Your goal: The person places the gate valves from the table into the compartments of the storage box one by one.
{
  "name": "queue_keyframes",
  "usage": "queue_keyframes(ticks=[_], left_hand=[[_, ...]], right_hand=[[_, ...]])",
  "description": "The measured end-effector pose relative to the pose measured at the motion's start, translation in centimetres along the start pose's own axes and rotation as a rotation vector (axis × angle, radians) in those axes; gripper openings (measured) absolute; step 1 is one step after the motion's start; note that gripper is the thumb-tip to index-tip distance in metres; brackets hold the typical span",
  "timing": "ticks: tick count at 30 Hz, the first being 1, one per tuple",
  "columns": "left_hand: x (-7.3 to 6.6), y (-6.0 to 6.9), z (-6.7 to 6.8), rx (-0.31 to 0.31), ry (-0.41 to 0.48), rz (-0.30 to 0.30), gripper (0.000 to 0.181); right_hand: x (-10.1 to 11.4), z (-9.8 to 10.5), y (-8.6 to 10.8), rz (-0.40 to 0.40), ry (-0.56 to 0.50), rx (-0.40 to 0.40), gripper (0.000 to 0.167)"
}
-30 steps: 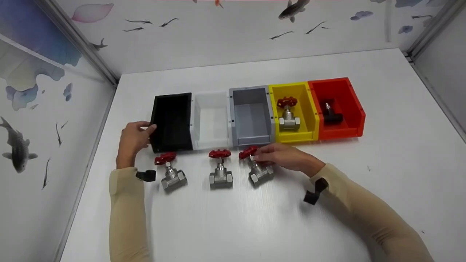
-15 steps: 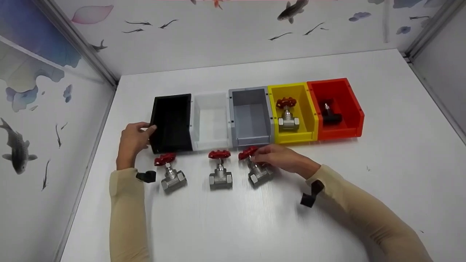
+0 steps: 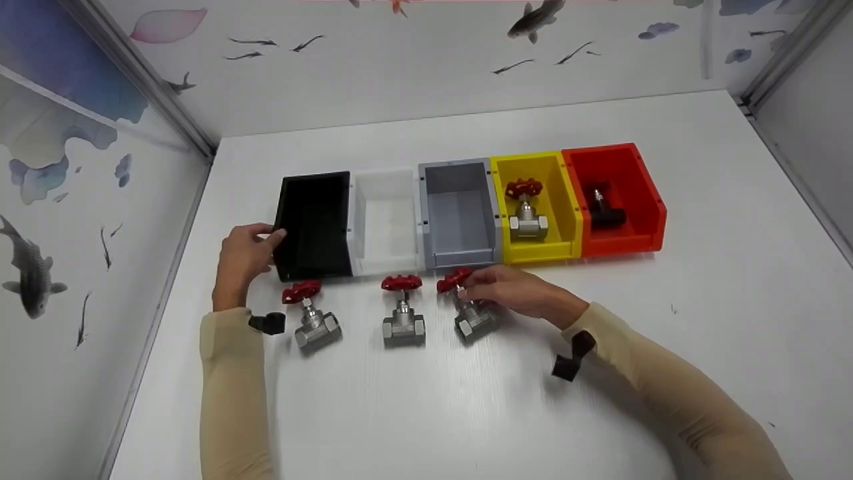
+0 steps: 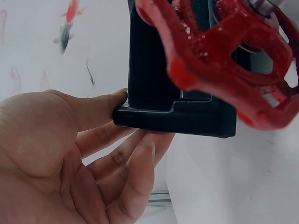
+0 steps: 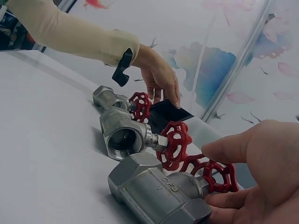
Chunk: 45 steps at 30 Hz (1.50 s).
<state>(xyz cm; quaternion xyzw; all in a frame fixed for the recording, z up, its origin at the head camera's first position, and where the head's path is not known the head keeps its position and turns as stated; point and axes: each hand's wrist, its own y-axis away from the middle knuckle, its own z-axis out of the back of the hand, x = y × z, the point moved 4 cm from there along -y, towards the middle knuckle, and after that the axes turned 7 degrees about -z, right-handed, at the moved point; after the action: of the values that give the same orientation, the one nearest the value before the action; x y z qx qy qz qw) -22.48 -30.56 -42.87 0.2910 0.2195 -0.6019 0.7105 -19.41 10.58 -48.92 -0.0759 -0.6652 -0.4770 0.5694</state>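
At the far left my left hand (image 3: 243,257) holds the side of a black bin (image 3: 313,227), thumb at its rim and fingers outside. My right hand (image 3: 523,290) grips the rightmost steel valve (image 3: 474,325) near its red handwheel, thumb and fingers on either side in the right wrist view. That valve lies on the table before the grey bin. A middle valve (image 3: 404,328) and a left valve (image 3: 318,331), both with red handwheels, lie in the same row. Close to the left wrist camera, a red handwheel (image 4: 210,70) covers part of the black bin.
A white bin (image 3: 390,223), grey bin (image 3: 460,220), yellow bin (image 3: 543,251) and red bin (image 3: 623,245) continue the row rightward. Inside the yellow one is a red-wheeled valve (image 3: 528,217); the red one holds a dark T-shaped fitting (image 3: 606,215). Patterned walls enclose the white table (image 3: 413,413).
My right hand and wrist have shifted very slightly left at the rightmost valve. The left hand keeps its place on the black bin, and the valves lie practically where they were.
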Motion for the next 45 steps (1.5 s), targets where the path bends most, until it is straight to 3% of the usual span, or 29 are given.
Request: queue_keyframes(ticks=[9,17,24,31,45], left_hand=[[-0.02,-0.08,0.07,0.008,-0.011,0.006,0.049],[0.07,-0.14,-0.02,0.012,-0.002,0.009,0.048],[0.08,-0.28,-0.04,0.004,-0.014,0.000,0.047],[0.04,-0.22,-0.16,-0.009,-0.023,-0.004,0.044],[0.05,-0.13,-0.02,0.020,-0.023,-0.004,0.047]], right_hand=[[0.26,0.16,0.54,0.004,0.004,-0.013,0.032],[0.21,0.10,0.35,0.013,-0.058,0.028,0.037],[0.15,0.33,0.41,0.000,0.007,0.008,0.036],[0.31,0.20,0.45,0.020,-0.020,0.037,0.034],[0.39,0.51,0.74,0.031,0.117,-0.010,0.030]])
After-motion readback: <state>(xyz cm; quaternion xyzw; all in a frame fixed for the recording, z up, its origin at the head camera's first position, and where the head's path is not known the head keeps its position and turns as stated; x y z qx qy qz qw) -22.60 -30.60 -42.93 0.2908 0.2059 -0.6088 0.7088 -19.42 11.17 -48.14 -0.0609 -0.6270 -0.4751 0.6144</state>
